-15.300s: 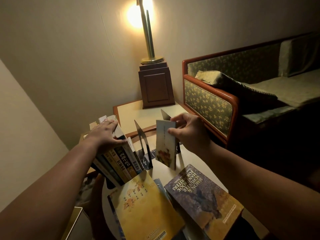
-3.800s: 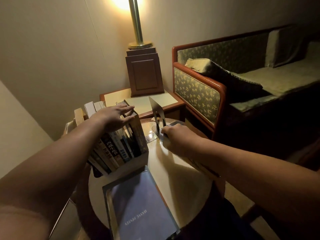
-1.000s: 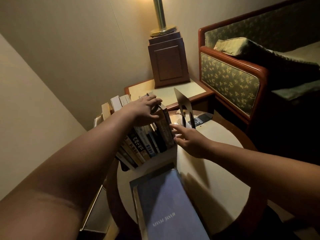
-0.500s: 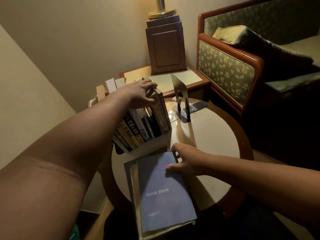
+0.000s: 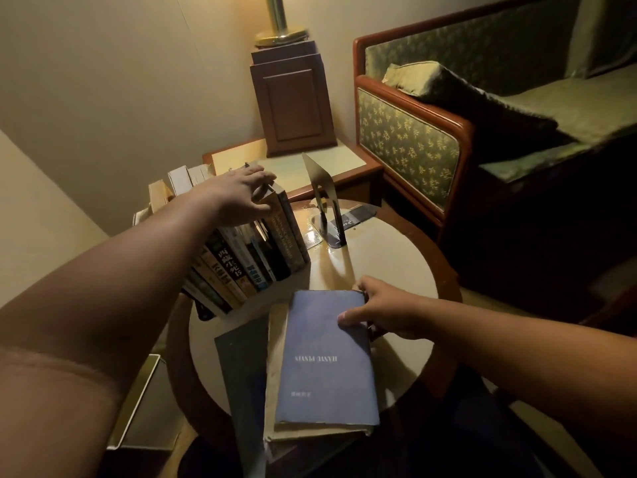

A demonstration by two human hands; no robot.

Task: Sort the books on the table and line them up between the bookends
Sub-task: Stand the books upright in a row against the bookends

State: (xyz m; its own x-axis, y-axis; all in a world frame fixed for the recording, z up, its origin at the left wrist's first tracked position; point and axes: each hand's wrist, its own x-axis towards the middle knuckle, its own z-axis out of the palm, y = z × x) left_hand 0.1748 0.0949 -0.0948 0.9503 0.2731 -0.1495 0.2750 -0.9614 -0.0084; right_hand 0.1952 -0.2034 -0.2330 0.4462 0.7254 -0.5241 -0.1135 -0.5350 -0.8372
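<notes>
1. The blue hardback (image 5: pixel 325 357) lies flat on the round counter (image 5: pixel 396 267), topmost of a small pile; it looks stiff, fairly heavy and thick, best taken by its long edge.
2. The right hand (image 5: pixel 386 310) clasps that edge, thumb on the cover, fingers curled underneath.
3. The left hand (image 5: pixel 238 194) lies spread over the leaning row of books (image 5: pixel 255 260).
4. Count: roughly nine standing books, some hidden; three lying flat; one bookend (image 5: pixel 325 198) visible, apart from the row.
</notes>
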